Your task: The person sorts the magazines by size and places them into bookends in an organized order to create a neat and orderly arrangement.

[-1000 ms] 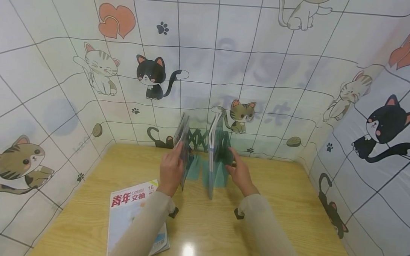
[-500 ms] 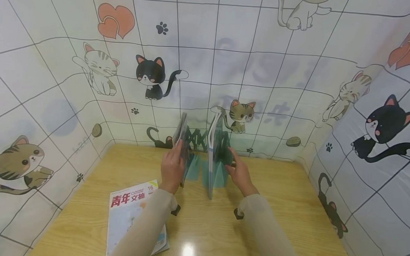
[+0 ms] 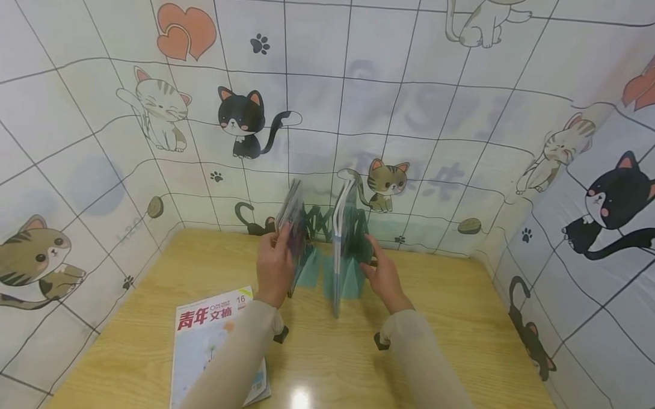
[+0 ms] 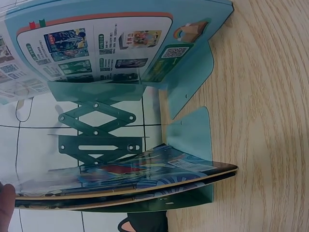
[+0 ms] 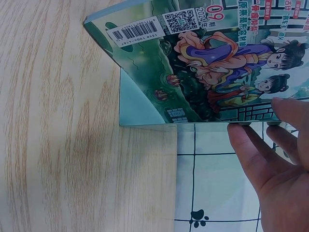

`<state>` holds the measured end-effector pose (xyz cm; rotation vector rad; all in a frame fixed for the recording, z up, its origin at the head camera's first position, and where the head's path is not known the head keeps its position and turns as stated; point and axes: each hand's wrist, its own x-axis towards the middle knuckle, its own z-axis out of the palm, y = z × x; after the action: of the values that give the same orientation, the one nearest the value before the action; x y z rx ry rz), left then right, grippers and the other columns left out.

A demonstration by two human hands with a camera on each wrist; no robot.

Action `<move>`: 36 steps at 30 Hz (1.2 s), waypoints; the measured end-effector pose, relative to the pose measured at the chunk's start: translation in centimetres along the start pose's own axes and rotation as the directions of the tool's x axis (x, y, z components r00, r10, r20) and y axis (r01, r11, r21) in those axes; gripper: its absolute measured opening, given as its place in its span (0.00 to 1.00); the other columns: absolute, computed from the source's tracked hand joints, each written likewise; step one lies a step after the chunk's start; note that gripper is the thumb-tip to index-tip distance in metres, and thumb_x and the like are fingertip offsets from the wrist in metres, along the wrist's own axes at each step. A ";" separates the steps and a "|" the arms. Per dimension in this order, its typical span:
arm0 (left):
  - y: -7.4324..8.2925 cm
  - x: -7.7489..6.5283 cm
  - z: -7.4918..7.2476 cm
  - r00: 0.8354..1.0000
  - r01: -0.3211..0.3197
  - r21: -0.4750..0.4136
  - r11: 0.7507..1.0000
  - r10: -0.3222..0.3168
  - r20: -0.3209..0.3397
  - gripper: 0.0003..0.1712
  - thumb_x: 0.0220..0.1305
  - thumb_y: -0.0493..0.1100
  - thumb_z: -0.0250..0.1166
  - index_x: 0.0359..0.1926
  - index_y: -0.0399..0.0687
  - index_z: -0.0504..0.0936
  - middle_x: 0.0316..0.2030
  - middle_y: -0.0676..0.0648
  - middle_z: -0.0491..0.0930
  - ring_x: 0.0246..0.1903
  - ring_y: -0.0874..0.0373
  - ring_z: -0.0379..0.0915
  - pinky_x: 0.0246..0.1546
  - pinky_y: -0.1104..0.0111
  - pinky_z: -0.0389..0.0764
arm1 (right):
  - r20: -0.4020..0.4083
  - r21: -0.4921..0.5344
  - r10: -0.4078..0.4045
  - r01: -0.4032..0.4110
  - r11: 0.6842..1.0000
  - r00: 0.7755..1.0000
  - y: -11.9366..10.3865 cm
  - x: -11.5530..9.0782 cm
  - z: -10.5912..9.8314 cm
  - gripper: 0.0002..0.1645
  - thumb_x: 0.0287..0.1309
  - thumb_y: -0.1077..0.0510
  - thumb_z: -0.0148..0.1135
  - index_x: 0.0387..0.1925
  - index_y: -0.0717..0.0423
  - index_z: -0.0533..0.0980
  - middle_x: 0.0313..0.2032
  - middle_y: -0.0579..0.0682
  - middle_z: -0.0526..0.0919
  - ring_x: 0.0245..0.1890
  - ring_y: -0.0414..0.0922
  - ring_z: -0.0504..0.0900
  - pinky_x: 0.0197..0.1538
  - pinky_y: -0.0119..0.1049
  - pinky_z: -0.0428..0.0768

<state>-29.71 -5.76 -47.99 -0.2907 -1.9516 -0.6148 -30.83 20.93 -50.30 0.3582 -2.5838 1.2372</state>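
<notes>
In the head view a teal folding bookend (image 3: 308, 271), its scissor lattice spread, stands near the back wall. My left hand (image 3: 273, 270) grips thin, glossy magazines (image 3: 296, 218) standing upright at its left end; two edges show in the left wrist view, with part of my hand in the corner. A thicker magazine (image 3: 336, 271) stands on the right side. My right hand (image 3: 385, 279) holds the bookend's right end beside that magazine's green illustrated cover (image 5: 212, 77). The right fingertips pass partly out of sight at the edge, so their exact hold is hidden.
Another magazine (image 3: 209, 339) with a red title lies flat at the left front of the wooden table (image 3: 419, 376), partly under my left sleeve. A cat-printed cloth wall (image 3: 314, 108) rises close behind the bookend and along both sides.
The left hand and its magazines have shifted slightly back toward the wall, and its fingers have changed position on them. My right hand has stayed in place.
</notes>
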 end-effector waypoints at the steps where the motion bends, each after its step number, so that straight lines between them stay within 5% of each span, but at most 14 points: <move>1: 0.0 0.0 -0.1 1.000 0.007 -0.004 1.000 -0.007 0.000 0.28 0.58 0.24 0.59 0.61 0.40 0.77 0.38 0.36 0.72 0.32 0.46 0.71 0.28 0.58 0.78 | 0.001 -0.002 0.007 -0.007 1.000 1.000 0.0 0.0 0.0 0.46 0.60 0.68 0.63 0.74 0.42 0.55 0.65 0.64 0.67 0.48 0.61 0.81 0.39 0.46 0.84; 14: -0.4 -0.1 -0.6 0.995 0.065 -0.025 0.998 -0.063 0.076 0.28 0.61 0.27 0.60 0.63 0.42 0.75 0.38 0.37 0.69 0.33 0.48 0.68 0.30 0.58 0.78 | 0.018 0.008 0.047 -0.047 0.999 0.999 -0.1 -0.1 -0.1 0.47 0.61 0.68 0.63 0.74 0.37 0.54 0.66 0.63 0.66 0.50 0.61 0.80 0.39 0.45 0.84; 36: -1.6 -1.2 -0.6 0.999 -0.040 -0.140 0.989 0.043 0.023 0.17 0.57 0.24 0.63 0.48 0.38 0.83 0.37 0.38 0.71 0.35 0.47 0.71 0.34 0.57 0.80 | 0.045 0.040 0.078 -0.079 0.996 0.996 -0.4 -0.2 -0.1 0.48 0.62 0.67 0.62 0.74 0.34 0.52 0.69 0.60 0.62 0.53 0.60 0.78 0.38 0.42 0.84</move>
<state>-29.46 -7.37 -49.35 -0.4277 -1.9259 -0.7249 -30.49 20.80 -49.96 0.2979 -2.6353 1.3263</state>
